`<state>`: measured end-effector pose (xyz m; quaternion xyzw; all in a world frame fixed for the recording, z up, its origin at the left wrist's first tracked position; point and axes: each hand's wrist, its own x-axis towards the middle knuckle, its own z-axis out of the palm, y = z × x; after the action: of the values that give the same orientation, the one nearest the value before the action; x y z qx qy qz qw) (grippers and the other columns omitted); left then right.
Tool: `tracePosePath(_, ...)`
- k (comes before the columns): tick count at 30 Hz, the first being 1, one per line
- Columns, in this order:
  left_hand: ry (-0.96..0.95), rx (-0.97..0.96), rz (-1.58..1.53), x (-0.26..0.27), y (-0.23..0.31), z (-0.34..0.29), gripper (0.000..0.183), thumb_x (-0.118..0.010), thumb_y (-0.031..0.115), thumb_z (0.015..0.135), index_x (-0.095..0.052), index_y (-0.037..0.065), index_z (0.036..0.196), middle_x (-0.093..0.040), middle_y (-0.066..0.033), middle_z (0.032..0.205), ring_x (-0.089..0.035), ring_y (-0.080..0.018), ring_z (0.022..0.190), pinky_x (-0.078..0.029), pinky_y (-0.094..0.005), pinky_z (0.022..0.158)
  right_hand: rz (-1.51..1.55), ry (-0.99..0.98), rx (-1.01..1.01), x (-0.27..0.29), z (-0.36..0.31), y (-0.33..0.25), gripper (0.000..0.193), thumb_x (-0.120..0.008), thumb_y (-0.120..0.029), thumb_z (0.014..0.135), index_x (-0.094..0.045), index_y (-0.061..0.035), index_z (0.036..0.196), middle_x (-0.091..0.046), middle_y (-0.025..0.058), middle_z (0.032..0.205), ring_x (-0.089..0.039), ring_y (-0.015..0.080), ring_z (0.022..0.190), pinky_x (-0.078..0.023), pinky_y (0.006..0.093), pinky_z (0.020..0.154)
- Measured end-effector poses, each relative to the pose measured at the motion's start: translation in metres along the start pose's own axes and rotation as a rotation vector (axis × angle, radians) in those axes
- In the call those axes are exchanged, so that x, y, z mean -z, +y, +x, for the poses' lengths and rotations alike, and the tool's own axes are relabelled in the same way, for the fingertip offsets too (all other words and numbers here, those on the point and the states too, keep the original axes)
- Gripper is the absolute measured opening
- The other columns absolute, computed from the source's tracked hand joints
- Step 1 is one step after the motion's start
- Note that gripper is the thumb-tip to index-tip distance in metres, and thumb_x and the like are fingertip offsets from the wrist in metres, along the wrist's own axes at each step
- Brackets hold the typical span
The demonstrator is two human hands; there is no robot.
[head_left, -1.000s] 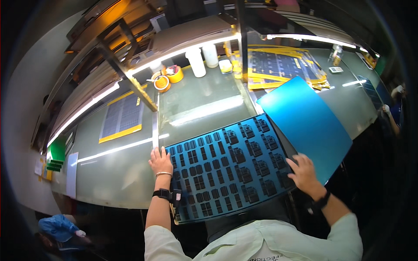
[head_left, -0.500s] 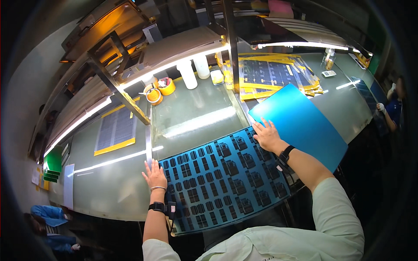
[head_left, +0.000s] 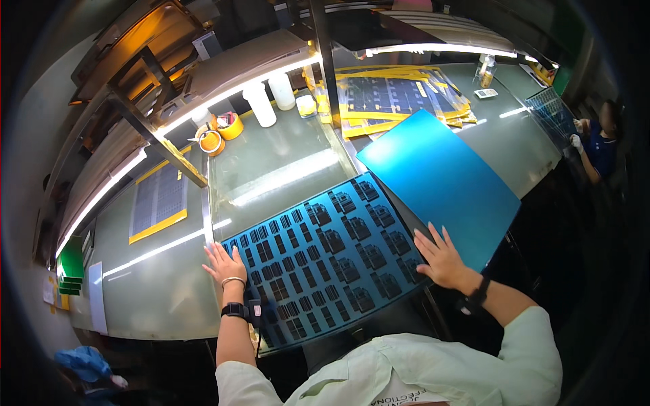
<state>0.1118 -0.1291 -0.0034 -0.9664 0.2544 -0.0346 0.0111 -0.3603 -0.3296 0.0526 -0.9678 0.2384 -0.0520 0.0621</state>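
the patterned sheet point(head_left: 325, 254) lies flat at the centre of the frame on the glass table point(head_left: 271, 169). the left hand point(head_left: 225, 265) rests spread wide on its left edge, the right hand point(head_left: 441, 258) spread wide on its right edge, touching the plain blue sheet point(head_left: 440, 179) just beside it. tape rolls point(head_left: 220, 134) sit upper left.

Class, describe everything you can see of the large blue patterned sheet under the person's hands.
The large blue patterned sheet is a thin, flexible-looking rectangular film printed with rows of dark blocks. It lies flat and skewed on the pale glass worktable, its near edge overhanging. The left hand presses its left edge, the right hand its right edge. A plain blue sheet lies at its right side.
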Motion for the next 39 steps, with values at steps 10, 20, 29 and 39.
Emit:
tracePosePath(10, -0.014, -0.180, -0.107, 0.016, -0.058, -0.173, 0.068, -0.037, 0.046, 0.091, -0.028, -0.003, 0.136, -0.017, -0.0168, 0.148, -0.008, -0.0362, 0.137, -0.008, -0.0616, 0.103, 0.136, 0.071, 0.005, 0.019, -0.048, 0.014, 0.044, -0.063, -0.010, 0.072, -0.056, -0.0004, 0.114, -0.045, 0.0125, 0.132, -0.028, 0.0358, 0.131, -0.020, 0.0514, 0.106)
tracePosePath(20, 0.055, 0.399, -1.058, -0.029, -0.116, -0.288, 0.052, -0.044, 0.043, 0.093, -0.051, -0.001, 0.121, -0.054, -0.0142, 0.119, -0.048, -0.0286, 0.114, -0.037, -0.0407, 0.093, 0.047, 0.034, 0.179, 0.006, 0.007, 0.013, 0.056, -0.052, 0.006, 0.072, -0.051, -0.0129, 0.125, -0.032, 0.0151, 0.141, -0.022, 0.0351, 0.134, -0.016, 0.0505, 0.108)
tracePosePath(29, 0.030, 0.511, -1.447, 0.058, -0.092, -0.218, 0.028, -0.057, 0.026, 0.087, -0.061, 0.005, 0.069, -0.060, -0.0067, 0.058, -0.058, -0.0138, 0.052, -0.043, -0.0253, 0.050, -0.078, 0.265, 0.349, 0.029, 0.018, 0.008, 0.030, -0.052, -0.003, 0.081, -0.065, -0.0133, 0.106, -0.054, 0.0140, 0.124, -0.031, 0.0336, 0.130, -0.013, 0.0522, 0.109)
tracePosePath(39, 0.132, -0.596, -0.945, 0.255, -0.027, -0.133, 0.064, -0.062, 0.052, 0.077, -0.053, 0.006, 0.120, -0.056, -0.0160, 0.118, -0.052, -0.0296, 0.109, -0.040, -0.0364, 0.091, 1.782, 0.355, -0.197, 0.103, 0.127, -0.001, 0.030, -0.052, -0.026, 0.092, -0.057, 0.0004, 0.104, -0.063, 0.0055, 0.090, -0.060, 0.0142, 0.076, -0.049, 0.0257, 0.068)
